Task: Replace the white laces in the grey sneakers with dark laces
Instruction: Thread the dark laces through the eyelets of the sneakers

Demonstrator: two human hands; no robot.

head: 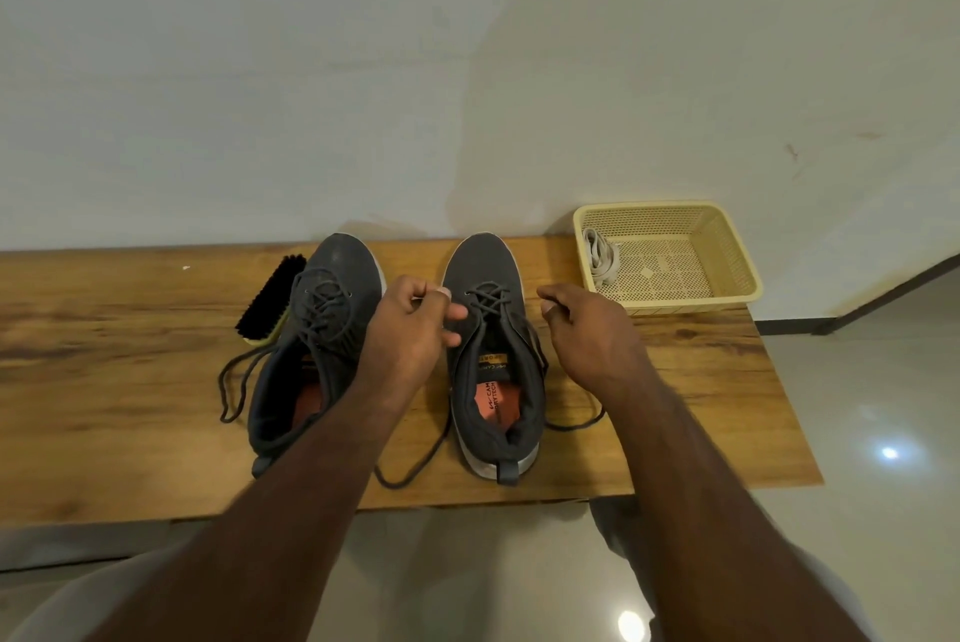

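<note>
Both grey sneakers (493, 355) are seen side by side on the wooden table (130, 381), toes to the wall, already threaded with dark laces (488, 301). The left hand (410, 324) and right hand (587, 324) are curled either side of the right shoe; whether each grip pinches a lace end cannot be told. White laces (600, 256) are parked in the yellow basket (727, 288), a brush (267, 301) left of the shoes, pale tiled floor below

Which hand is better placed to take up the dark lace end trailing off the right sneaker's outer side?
Right. The right hand hovers beside the right sneaker, directly above that lace end; the left hand is across the shoe.
</note>
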